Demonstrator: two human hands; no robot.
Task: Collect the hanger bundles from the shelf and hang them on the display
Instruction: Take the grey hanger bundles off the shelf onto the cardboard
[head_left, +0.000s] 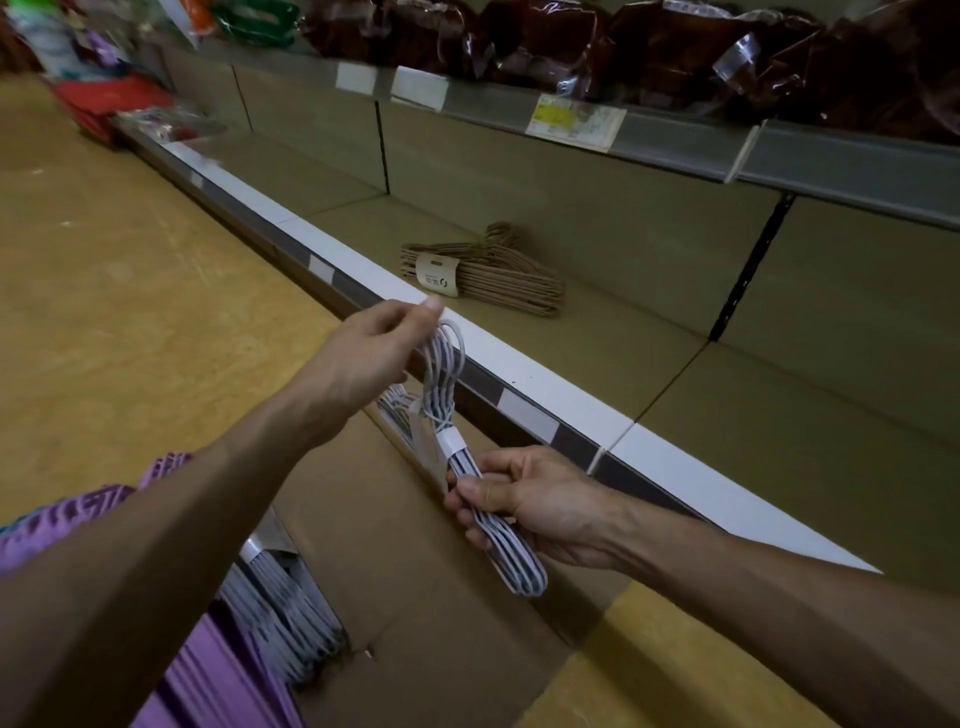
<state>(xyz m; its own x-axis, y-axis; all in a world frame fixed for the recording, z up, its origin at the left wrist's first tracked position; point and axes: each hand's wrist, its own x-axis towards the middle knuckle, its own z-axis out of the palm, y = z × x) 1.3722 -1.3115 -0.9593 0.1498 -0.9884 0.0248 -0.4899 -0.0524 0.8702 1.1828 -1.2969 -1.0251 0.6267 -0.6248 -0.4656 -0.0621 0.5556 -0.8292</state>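
A cardboard box (415, 613) is sitting on the yellow floor (130, 291) nearest the camera, more grey-white hanger bundles (283, 618) lying inside it. Above the box, a person is holding a white hanger bundle (467, 467) in both hands: the right hand (524, 501) is gripping its lower bars with fingers curled round them, while the left hand (371, 353) is pinching the hooks at the top between thumb and fingertips. Beyond, a tan hanger bundle (488, 273) with a paper band is lying on the bottom shelf (649, 332). Dark red packages (649, 47) are crowding the upper shelf (675, 135).
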